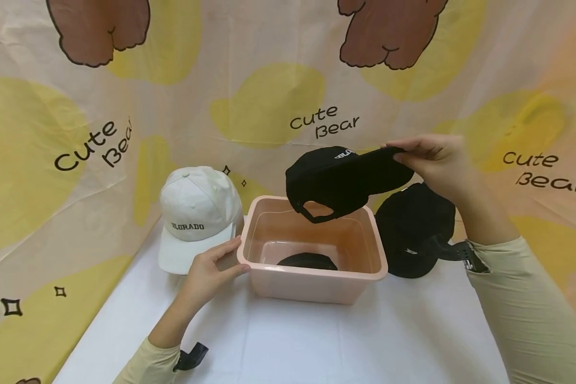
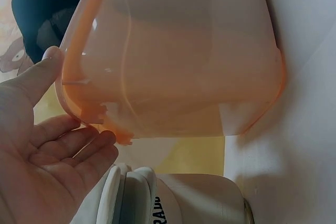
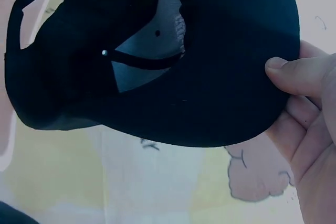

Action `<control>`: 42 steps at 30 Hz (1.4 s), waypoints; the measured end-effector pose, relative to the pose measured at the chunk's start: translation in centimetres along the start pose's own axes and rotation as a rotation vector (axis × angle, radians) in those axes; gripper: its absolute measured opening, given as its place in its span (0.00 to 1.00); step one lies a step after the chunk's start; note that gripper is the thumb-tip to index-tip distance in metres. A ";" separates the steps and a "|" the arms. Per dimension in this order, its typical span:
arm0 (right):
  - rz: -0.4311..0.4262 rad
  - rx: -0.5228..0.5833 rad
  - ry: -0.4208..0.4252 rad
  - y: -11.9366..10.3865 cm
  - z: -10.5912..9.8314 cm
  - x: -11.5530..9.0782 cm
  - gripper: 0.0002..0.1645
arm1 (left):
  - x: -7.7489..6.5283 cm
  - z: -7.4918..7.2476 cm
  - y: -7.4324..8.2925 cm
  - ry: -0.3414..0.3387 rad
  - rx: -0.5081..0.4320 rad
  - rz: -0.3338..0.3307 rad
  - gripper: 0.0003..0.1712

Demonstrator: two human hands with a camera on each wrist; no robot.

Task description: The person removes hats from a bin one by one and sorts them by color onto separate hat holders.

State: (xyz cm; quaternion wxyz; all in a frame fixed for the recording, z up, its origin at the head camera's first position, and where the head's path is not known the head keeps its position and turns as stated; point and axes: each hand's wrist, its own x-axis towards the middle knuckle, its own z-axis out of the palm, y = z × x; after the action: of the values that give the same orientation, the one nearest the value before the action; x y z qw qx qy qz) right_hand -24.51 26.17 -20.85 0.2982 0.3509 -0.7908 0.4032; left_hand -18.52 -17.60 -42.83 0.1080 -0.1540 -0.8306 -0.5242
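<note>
My right hand (image 1: pixel 434 160) pinches the brim of a black baseball cap (image 1: pixel 321 176) between thumb and fingers. This cap hangs tilted over the back of a pink plastic bin (image 1: pixel 312 285), its strap opening facing me. In the right wrist view, the underside of the cap's brim (image 3: pixel 226 103) and its pale inner lining show. My left hand (image 1: pixel 211 269) holds the bin's front left corner, thumb at the front rim and fingers at the left side. Inside the bin lies a dark cap (image 1: pixel 309 261), partly hidden by the front wall.
Left of the bin, a white cap (image 1: pixel 199 205) with dark lettering stands close to my left hand. Another black cap (image 1: pixel 413 229) sits right of the bin, below my right wrist. White cloth (image 1: pixel 293 341) covers the table, with a printed bear backdrop (image 1: pixel 269 32) behind.
</note>
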 end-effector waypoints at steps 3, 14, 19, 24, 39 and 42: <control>0.014 -0.037 0.048 0.5 -1.0 0.0 0.21 | 0.0 -0.1 0.0 -0.002 0.010 -0.008 0.44; 0.153 -0.166 0.165 2.4 -5.0 -0.6 0.17 | -0.1 -0.2 0.0 0.001 0.034 -0.024 0.43; 0.237 -0.194 0.212 3.7 -6.5 -1.0 0.14 | -0.1 -0.2 0.0 0.000 0.023 -0.019 0.43; 0.282 -0.267 0.237 5.1 -7.6 -1.4 0.13 | -0.1 -0.2 0.2 0.002 0.033 -0.022 0.43; 0.298 -0.467 0.382 8.6 -9.8 -3.5 0.11 | -0.1 -0.2 0.0 -0.007 0.004 -0.037 0.43; 0.314 -0.502 0.392 8.9 -10.0 -4.4 0.11 | -0.1 -0.2 0.0 -0.007 0.014 -0.039 0.43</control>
State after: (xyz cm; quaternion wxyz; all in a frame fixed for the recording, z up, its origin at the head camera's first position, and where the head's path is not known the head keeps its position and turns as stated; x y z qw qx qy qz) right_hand -27.19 39.82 -23.00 0.4555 0.0569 -0.8373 0.2969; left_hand -18.42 -17.83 -42.78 0.0959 -0.1388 -0.8375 -0.5197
